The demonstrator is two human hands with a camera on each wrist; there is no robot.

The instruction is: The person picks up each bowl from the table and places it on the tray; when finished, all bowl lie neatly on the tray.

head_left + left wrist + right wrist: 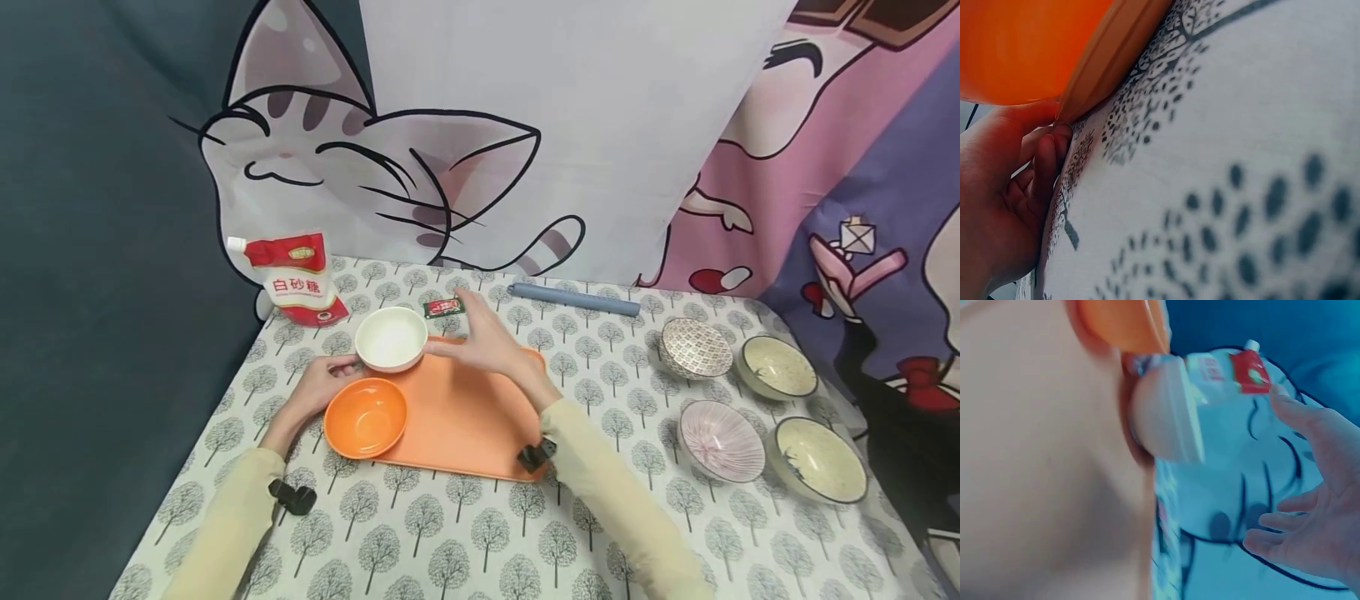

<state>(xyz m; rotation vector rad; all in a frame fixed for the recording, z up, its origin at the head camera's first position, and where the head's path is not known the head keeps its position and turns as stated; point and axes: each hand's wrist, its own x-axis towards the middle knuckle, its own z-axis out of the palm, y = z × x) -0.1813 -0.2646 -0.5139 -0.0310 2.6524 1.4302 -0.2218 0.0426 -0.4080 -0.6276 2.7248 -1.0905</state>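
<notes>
On the left part of an orange tray (472,417) sit a white bowl (392,337) and, nearer, an orange bowl (366,418). My left hand (324,385) is beside both bowls at the tray's left edge. In the left wrist view its fingers (1044,156) are curled at the tray's rim (1110,56) and appear to pinch it, close under the orange bowl (1022,50). My right hand (483,337) hovers over the tray's far side, right of the white bowl. The right wrist view shows that hand (1322,500) with fingers spread, holding nothing, apart from the white bowl (1166,415).
A red and white sugar pouch (296,279) stands at the back left. Behind the tray lie a small green and red packet (444,307) and a grey-blue stick (573,298). Several patterned bowls, including a pink striped bowl (722,442), stand on the right of the tree-print cloth (480,533).
</notes>
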